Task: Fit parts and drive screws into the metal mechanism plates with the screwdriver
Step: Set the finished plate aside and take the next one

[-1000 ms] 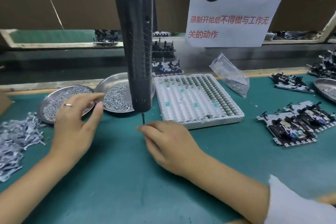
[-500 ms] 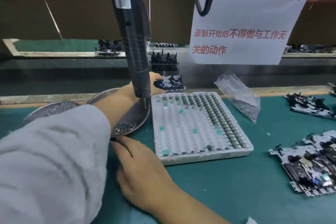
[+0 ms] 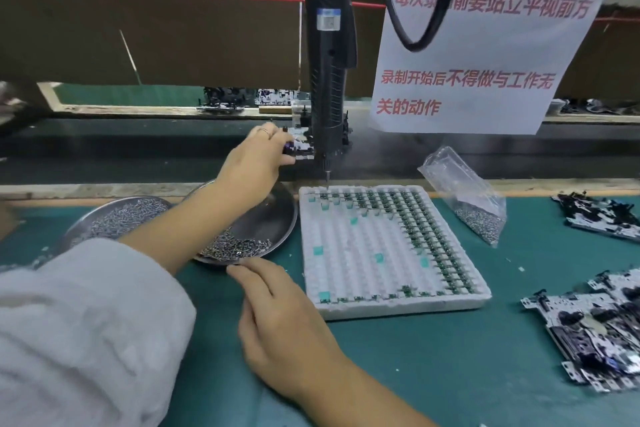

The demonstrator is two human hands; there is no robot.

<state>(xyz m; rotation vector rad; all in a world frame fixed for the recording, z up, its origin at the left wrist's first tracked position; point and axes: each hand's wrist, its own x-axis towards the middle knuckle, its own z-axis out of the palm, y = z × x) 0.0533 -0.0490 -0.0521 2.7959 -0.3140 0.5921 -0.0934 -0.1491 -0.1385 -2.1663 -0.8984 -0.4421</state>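
Now the left hand (image 3: pixel 254 163) has reached farther back, gripping a mechanism plate (image 3: pixel 300 148)

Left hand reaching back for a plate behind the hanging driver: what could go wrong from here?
1. The left hand grips a mechanism plate right beside the hanging screwdriver; pulling it back may knock the plate against the bit.
2. The left forearm crosses over the screw dish; dragging back low could tip it or scatter screws.
3. The right hand rests at that dish's near rim, so it could nudge it too.
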